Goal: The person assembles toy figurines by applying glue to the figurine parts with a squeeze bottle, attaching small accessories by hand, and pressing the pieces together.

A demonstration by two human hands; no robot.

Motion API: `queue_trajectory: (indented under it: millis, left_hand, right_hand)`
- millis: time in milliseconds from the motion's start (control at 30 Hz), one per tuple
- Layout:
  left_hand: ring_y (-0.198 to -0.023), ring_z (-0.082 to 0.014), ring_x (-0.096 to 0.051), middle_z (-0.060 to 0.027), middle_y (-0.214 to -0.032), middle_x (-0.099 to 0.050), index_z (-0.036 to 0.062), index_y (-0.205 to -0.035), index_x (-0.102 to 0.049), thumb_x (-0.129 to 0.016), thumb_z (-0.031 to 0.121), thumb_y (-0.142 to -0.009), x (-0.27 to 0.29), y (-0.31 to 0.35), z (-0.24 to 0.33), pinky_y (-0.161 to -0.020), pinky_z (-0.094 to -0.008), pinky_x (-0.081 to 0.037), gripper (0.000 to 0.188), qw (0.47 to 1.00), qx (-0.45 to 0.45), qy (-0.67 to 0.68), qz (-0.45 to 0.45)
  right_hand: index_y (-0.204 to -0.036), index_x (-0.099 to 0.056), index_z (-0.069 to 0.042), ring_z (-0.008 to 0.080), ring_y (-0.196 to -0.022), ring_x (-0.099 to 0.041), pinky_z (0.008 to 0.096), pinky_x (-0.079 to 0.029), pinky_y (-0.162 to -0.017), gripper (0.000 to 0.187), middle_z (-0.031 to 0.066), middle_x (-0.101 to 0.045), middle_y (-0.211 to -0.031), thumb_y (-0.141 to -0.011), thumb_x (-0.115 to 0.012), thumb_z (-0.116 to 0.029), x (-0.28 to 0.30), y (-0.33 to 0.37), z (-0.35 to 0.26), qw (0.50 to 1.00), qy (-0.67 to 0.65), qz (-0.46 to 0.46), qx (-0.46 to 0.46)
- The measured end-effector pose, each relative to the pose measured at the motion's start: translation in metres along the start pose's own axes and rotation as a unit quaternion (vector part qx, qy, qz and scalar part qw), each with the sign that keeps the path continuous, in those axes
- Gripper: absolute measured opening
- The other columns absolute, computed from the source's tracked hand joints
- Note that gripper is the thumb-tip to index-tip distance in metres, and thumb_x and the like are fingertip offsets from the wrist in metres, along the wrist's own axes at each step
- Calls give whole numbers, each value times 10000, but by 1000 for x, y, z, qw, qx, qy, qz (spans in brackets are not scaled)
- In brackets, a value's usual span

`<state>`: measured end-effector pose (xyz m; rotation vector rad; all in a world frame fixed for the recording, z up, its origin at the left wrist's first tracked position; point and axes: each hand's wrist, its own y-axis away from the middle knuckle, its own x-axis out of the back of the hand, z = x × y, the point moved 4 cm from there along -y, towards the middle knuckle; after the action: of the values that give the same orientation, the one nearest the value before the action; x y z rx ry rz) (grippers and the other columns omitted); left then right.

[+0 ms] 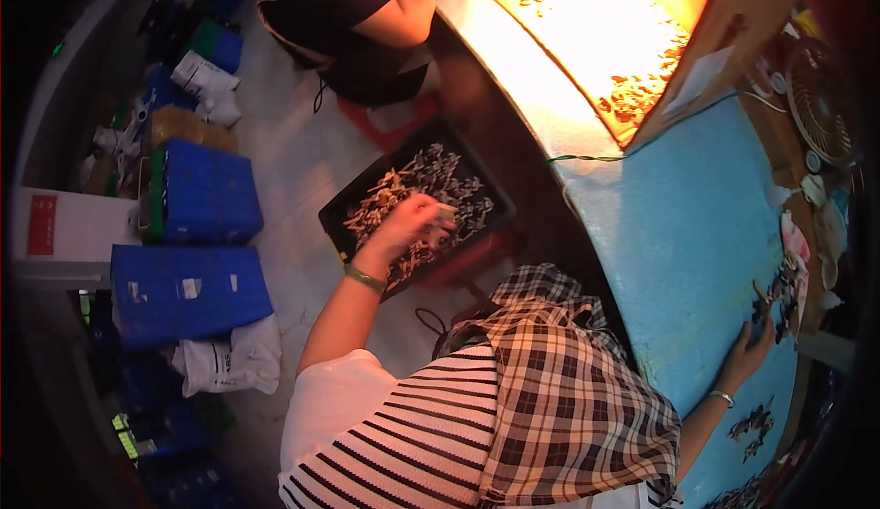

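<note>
My left hand (pixel 417 223), with a green bangle at its wrist, is over a black crate (pixel 332 218) beside the table. Its fingers are curled and slightly blurred, so whatever is in them cannot be made out. Inside the crate lie many small branching parts (pixel 440 168), some lit orange and others dark grey. Over on the blue table (pixel 669 262), my right hand (pixel 752 349) has its fingers apart against a cluster of small dark parts (pixel 781 303) near the far right edge. A bracelet circles that wrist. Another dark cluster (pixel 753 428) lies closer to me.
A brightly lit cardboard box (pixel 692 28) holding small parts sits on the table's far end. A co-worker (pixel 335 14) sits by a red stool (pixel 390 122). Blue bins (pixel 192 294) and white sacks (pixel 229 358) stand at left. A fan (pixel 819 101) is at far right.
</note>
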<state>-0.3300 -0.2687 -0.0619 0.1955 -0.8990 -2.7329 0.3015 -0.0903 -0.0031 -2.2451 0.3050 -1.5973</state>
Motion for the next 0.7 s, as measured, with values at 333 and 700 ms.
queue_trajectory:
  millis: [333, 700]
  left_hand:
    - [-803, -328, -612, -149, -844, -624, 75, -945, -442, -584, 242, -888, 189, -13, -150, -713, -421, -471, 227, 838, 89, -313, 438]
    - [-1006, -370, -521, -199, -1002, -542, 31, -1015, -569, -643, 150, -723, 135, -62, -94, -887, -429, -434, 324, 787, -17, -529, 317]
  right_hand:
    - [-1260, -503, -22, 303, -1139, -500, 395, -391, -963, 388, 150, -524, -1222, -900, -573, -151, -5, -4, -1, 1000, -6, 4, 5]
    - [-1301, -465, -38, 317, -1213, -444, 389, -330, -1028, 503, 159, -483, -1288, -814, -591, -51, 12, 3, -4, 999, -16, 39, 10]
